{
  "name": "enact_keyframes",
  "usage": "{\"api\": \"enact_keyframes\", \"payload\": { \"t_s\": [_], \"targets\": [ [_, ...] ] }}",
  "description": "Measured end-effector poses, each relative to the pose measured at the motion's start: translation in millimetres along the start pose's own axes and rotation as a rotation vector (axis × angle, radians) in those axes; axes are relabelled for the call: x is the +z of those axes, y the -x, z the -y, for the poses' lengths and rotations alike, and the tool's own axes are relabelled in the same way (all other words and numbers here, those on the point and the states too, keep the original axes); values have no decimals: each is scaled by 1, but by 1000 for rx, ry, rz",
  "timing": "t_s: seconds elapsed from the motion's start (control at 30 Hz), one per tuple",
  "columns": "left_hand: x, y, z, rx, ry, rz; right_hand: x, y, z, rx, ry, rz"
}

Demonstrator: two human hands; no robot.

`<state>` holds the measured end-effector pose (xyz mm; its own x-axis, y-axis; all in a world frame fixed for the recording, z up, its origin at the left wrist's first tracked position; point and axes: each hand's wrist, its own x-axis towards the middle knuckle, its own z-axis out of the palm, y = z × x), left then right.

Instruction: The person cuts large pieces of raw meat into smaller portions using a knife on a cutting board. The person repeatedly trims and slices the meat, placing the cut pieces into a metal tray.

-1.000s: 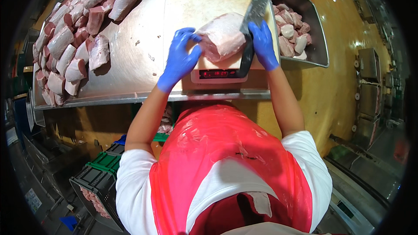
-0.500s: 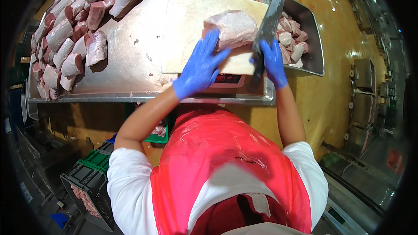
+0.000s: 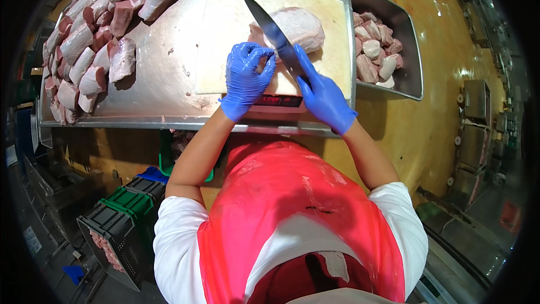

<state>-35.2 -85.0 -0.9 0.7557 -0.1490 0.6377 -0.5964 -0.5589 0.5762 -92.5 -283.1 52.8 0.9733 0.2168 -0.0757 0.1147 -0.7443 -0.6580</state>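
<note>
A large pale piece of raw meat (image 3: pixel 301 25) with a fatty skin side up lies on the white cutting board (image 3: pixel 216 39). In blue gloves, my right hand (image 3: pixel 326 95) grips a large knife (image 3: pixel 273 34), its handle hidden under the fingers. The blade points away and to the left, crossing over the left part of the meat. My left hand (image 3: pixel 247 76) is beside the near left end of the meat, fingers curled in toward the thumb. Whatever is inside those fingers, if anything, is hidden.
Many cut meat pieces (image 3: pixel 79 45) are heaped on the metal table (image 3: pixel 160 67) at left. A steel tub (image 3: pixel 413 59) at right holds smaller meat chunks (image 3: pixel 377 48). A scale with a red display (image 3: pixel 278 101) shows under the board's near edge. Crates (image 3: pixel 121 214) stand low at left.
The knife has swung from the meat's right side to point left across it. My right hand has moved left and nearer me. My left hand, spread on the meat before, has curled up.
</note>
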Motion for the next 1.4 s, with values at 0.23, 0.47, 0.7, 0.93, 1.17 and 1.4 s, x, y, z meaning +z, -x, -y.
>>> {"api": "enact_keyframes", "payload": {
  "t_s": [0.23, 0.47, 0.7, 0.93, 1.17, 1.4],
  "targets": [
    [6, 5, 0, 39, -5, -62, -16, 71, -26, 64, 106, 156],
    [-10, 2, 12, -358, 262, -104, -41, 129, -39, 72, 113, 187],
    [1, -20, 1, -286, 152, 49, -21, 54, -2, 98, -369, -206],
    [-1, -12, 11, -429, 449, 79, 28, -49, 32, -16, -77, -287],
    [-5, 0, 28, -466, 578, 156, 25, 59, 16, 165, 349, 23],
    [-23, -7, 51, -582, 738, 204, -26, 121, 40, 142, 415, 83]
  ]
}}
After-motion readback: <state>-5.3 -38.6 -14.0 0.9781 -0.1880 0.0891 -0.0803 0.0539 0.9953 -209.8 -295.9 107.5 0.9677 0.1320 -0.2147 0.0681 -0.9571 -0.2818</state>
